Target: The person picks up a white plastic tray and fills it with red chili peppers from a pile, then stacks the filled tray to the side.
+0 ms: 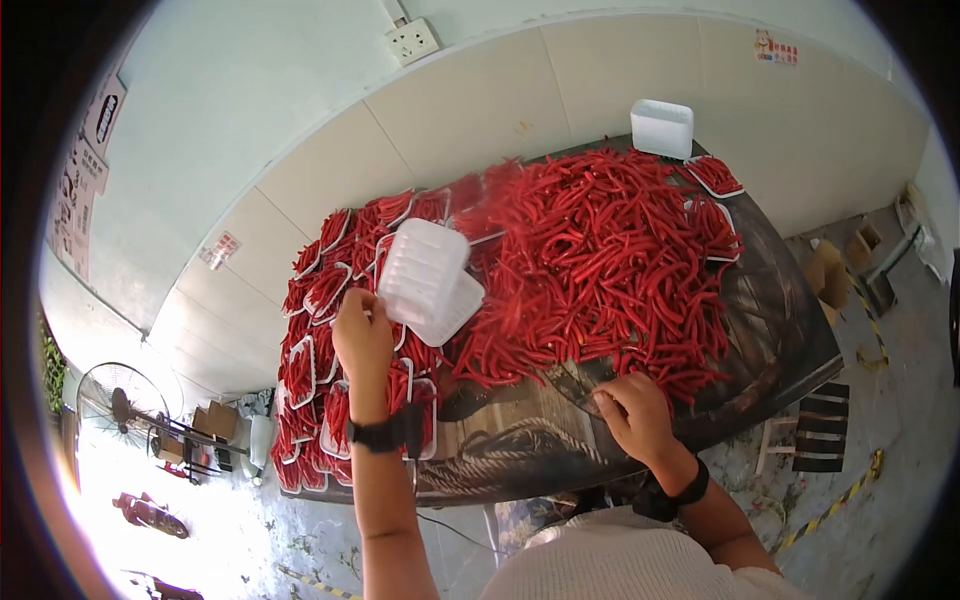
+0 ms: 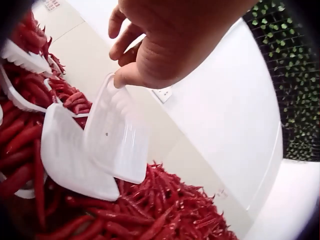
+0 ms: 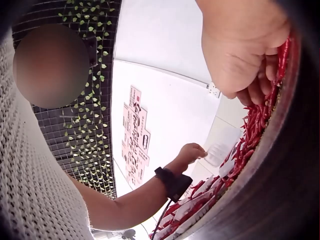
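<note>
My left hand (image 1: 362, 342) pinches the near-left edge of a white plastic tray (image 1: 422, 265), thumb on one side and fingers on the other. The tray is tilted up with its ribbed base showing. A second white tray (image 2: 72, 157) lies partly behind it, low over the peppers. Red chili peppers (image 1: 610, 260) form a large heap across the middle and right of the table. At the heap's front edge, my right hand (image 1: 637, 415) rests low with loosely bent fingers (image 3: 257, 90) beside the nearest peppers; nothing shows in its grasp.
Several white trays filled with peppers (image 1: 300, 372) crowd the table's left end. A stack of empty white trays (image 1: 662, 130) stands at the back right, near two filled trays (image 1: 715, 176). The tiled wall (image 1: 480, 105) runs behind the table (image 1: 510, 445). A fan (image 1: 122, 405) stands at the left.
</note>
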### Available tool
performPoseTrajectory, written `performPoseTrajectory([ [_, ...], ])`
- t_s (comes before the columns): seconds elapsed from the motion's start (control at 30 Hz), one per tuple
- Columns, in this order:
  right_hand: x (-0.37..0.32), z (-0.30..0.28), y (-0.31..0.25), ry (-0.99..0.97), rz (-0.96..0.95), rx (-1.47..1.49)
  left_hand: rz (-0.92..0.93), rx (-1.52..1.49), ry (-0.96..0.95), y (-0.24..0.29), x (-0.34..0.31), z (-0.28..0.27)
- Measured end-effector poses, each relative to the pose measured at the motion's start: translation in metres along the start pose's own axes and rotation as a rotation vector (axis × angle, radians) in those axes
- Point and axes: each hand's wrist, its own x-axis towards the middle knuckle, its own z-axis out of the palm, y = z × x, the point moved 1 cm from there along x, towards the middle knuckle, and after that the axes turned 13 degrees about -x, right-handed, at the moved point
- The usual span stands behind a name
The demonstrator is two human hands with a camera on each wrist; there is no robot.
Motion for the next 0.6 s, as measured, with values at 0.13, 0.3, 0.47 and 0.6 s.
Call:
performPoseTrajectory([
  [0.13, -0.005, -0.004, 0.0, 0.08, 0.257, 0.178, -0.008, -0.176, -0.694, 0.036, -0.067, 0.009],
  [0.3, 0.001, -0.033, -0.007, 0.179, 0.303, 0.175, 0.003, -0.292, -0.87, 0.038, -0.139, 0.046],
  [0.47, -0.002, -0.076, 0.006, 0.175, 0.203, -0.265, 0.085, -0.168, -0.65, 0.039, -0.144, 0.045],
  [0.6, -0.013, -0.105, 0.012, -0.041, 0.34, -0.291, 0.148, -0.184, -0.533, 0.053, -0.146, 0.036],
])
